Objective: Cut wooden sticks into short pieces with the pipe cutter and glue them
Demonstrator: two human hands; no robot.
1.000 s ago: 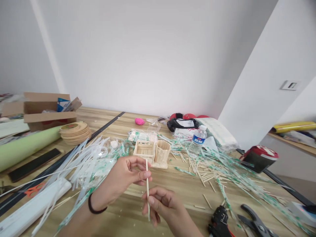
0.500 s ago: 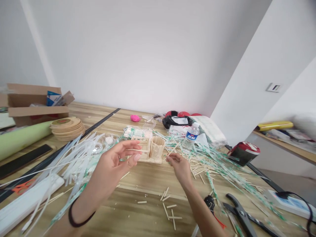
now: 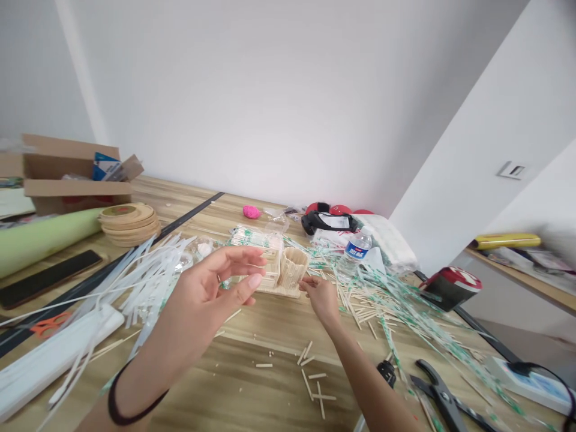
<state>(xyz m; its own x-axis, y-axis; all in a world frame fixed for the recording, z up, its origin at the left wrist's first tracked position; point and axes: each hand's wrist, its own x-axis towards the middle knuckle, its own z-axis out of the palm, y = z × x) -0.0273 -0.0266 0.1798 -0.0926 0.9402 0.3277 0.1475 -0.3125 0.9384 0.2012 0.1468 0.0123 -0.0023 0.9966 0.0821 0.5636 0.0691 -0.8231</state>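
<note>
A small structure of pale wooden sticks [image 3: 293, 267] stands on the table, with a round cup-like part on its right and a boxy part on its left. My left hand [image 3: 225, 282] is in front of the boxy part and hides some of it. Its fingers are apart, curved, with nothing visible between them. At the right side of the cup-like part is my right hand [image 3: 318, 294], fingertips pinched together close to its wall. Whatever they hold is too small to make out. Short cut sticks [image 3: 321, 396] lie nearer on the wooden table [image 3: 252, 342].
A water bottle [image 3: 357, 252], many loose sticks [image 3: 364, 306] and green-white wrappers lie right, with black pliers [image 3: 443, 393] in front. Left are glue sticks [image 3: 148, 282], round wooden discs [image 3: 128, 225], orange scissors [image 3: 50, 325], a phone [image 3: 49, 277] and a cardboard box [image 3: 76, 189].
The view has shifted slightly, moving the scene a little rightward. My right hand has come closer to the cup-like part, and the stick seen at its fingertips no longer shows clearly.
</note>
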